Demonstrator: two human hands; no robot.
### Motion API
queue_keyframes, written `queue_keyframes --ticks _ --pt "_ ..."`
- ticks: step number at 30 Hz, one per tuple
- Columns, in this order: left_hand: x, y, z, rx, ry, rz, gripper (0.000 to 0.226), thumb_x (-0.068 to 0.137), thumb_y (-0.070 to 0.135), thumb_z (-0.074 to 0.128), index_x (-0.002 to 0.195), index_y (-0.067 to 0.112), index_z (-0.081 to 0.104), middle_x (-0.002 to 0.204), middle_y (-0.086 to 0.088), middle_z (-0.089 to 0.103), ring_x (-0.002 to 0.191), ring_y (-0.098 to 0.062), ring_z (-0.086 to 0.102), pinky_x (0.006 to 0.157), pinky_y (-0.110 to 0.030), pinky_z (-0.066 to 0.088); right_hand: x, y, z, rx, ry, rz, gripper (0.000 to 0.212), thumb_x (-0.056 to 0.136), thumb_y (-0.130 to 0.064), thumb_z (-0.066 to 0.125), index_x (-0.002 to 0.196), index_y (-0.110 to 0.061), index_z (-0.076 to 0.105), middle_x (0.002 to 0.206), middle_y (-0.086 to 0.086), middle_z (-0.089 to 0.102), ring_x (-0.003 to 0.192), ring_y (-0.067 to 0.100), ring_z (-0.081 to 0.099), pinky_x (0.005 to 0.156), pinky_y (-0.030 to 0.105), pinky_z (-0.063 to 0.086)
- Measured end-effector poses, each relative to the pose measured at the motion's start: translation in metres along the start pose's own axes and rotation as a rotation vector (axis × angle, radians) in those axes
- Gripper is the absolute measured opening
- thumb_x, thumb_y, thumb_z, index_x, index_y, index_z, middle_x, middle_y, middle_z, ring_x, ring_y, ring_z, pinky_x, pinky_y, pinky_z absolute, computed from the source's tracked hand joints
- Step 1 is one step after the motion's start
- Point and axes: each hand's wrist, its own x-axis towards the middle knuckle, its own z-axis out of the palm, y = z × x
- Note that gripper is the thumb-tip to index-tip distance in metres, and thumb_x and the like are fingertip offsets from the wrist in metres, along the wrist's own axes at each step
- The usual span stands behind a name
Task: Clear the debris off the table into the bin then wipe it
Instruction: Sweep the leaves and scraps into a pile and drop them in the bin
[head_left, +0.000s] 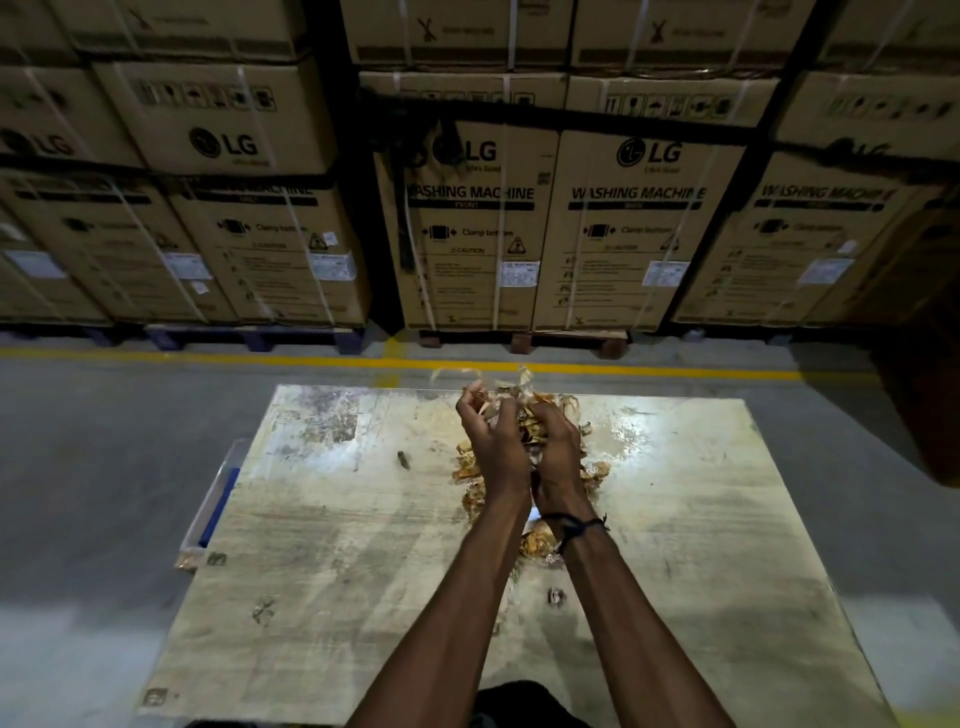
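A worn, pale table (322, 519) fills the lower middle of the head view. Above its far middle, my left hand (488, 436) and my right hand (556, 447) are held close together, palms facing each other, fingers curled round a bunch of brown and tan debris (519, 400). More of the same debris (467, 470) lies on the table under and around my hands and wrists. Small scraps (404, 459) lie to the left and near my right forearm (555, 596). A clear bin (218, 499) shows at the table's left edge, mostly hidden.
Stacked cardboard washing-machine boxes (467, 234) on pallets stand beyond a yellow floor line (208, 357). Grey concrete floor (93, 467) surrounds the table. A dark brown object (924, 395) stands at the right.
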Motion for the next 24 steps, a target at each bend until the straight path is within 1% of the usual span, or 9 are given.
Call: queue_keyframes --ticks 3,5,7,10,13,15,19,21,24 --pt "0.007 -0.005 0.000 -0.062 -0.046 0.009 0.048 0.104 0.010 0.053 0.150 0.022 0.050 0.144 0.001 0.056 0.122 -0.012 0.062 0.082 -0.014 0.051 0.004 -0.002 0.001 0.007 -0.011 0.026 0.046 0.075 -0.045 0.066 0.090 -0.002 0.073 0.099 0.013 0.071 0.096 0.027 0.063 0.087 0.042 0.047" --pt "0.007 -0.003 0.001 -0.070 -0.049 0.010 0.037 0.104 0.004 0.050 0.138 0.012 0.063 0.129 0.010 0.069 0.109 0.001 0.067 0.083 -0.016 0.052 0.006 -0.006 0.002 0.058 -0.033 0.082 0.034 0.078 -0.044 0.069 0.086 -0.012 0.079 0.100 0.009 0.074 0.097 0.025 0.066 0.087 0.039 0.049" --pt "0.006 0.001 0.004 -0.065 -0.038 0.008 0.025 0.104 0.002 0.050 0.120 0.004 0.070 0.106 0.024 0.075 0.097 0.007 0.068 0.082 -0.018 0.052 0.009 -0.008 0.001 0.115 -0.066 0.102 0.039 0.081 -0.049 0.073 0.097 -0.015 0.083 0.112 0.009 0.077 0.107 0.026 0.070 0.094 0.041 0.052" --pt "0.003 0.004 0.007 -0.067 -0.038 0.018 0.017 0.104 0.002 0.053 0.105 0.004 0.069 0.089 0.015 0.075 0.084 -0.002 0.068 0.077 -0.023 0.052 0.012 -0.010 0.001 0.084 -0.055 0.028 0.049 0.081 -0.053 0.077 0.113 -0.016 0.081 0.121 0.011 0.076 0.119 0.030 0.069 0.108 0.050 0.051" --pt "-0.001 0.006 0.010 -0.063 -0.056 0.046 0.013 0.104 0.008 0.057 0.094 0.008 0.066 0.086 0.001 0.068 0.080 -0.013 0.063 0.073 -0.028 0.050 0.011 -0.014 0.001 0.072 -0.041 -0.031 0.051 0.076 -0.051 0.087 0.109 -0.014 0.077 0.119 0.019 0.075 0.120 0.044 0.066 0.104 0.058 0.050" --pt "-0.003 0.009 0.012 -0.066 -0.057 0.056 0.015 0.105 0.016 0.060 0.091 0.010 0.063 0.085 -0.003 0.066 0.081 -0.015 0.064 0.072 -0.028 0.050 0.012 -0.016 -0.002 0.093 -0.053 -0.040 0.047 0.079 -0.045 0.088 0.113 -0.019 0.069 0.124 0.018 0.072 0.121 0.042 0.066 0.103 0.057 0.052" --pt "-0.004 0.008 0.013 -0.029 -0.021 0.091 0.022 0.103 0.032 0.064 0.095 0.013 0.056 0.096 -0.011 0.065 0.089 -0.019 0.064 0.078 -0.033 0.050 0.010 -0.023 -0.006 0.013 -0.115 -0.076 0.034 0.097 -0.032 0.072 0.130 -0.038 0.066 0.138 0.001 0.068 0.129 0.019 0.064 0.107 0.049 0.053" --pt "-0.006 0.009 0.014 -0.034 -0.005 0.124 0.021 0.101 0.032 0.066 0.104 0.015 0.053 0.101 -0.004 0.064 0.093 -0.019 0.064 0.082 -0.036 0.051 0.010 -0.025 -0.006 -0.012 -0.143 -0.096 0.026 0.102 -0.028 0.065 0.126 -0.032 0.071 0.133 -0.004 0.071 0.127 0.016 0.065 0.110 0.051 0.051" --pt "-0.011 0.012 0.015 -0.026 0.005 0.155 0.020 0.105 0.028 0.063 0.123 0.020 0.060 0.112 0.008 0.070 0.105 -0.011 0.068 0.087 -0.027 0.054 0.006 -0.028 -0.006 -0.017 -0.149 -0.098 0.024 0.106 -0.019 0.058 0.122 -0.025 0.075 0.125 -0.004 0.075 0.121 0.015 0.068 0.107 0.046 0.052"
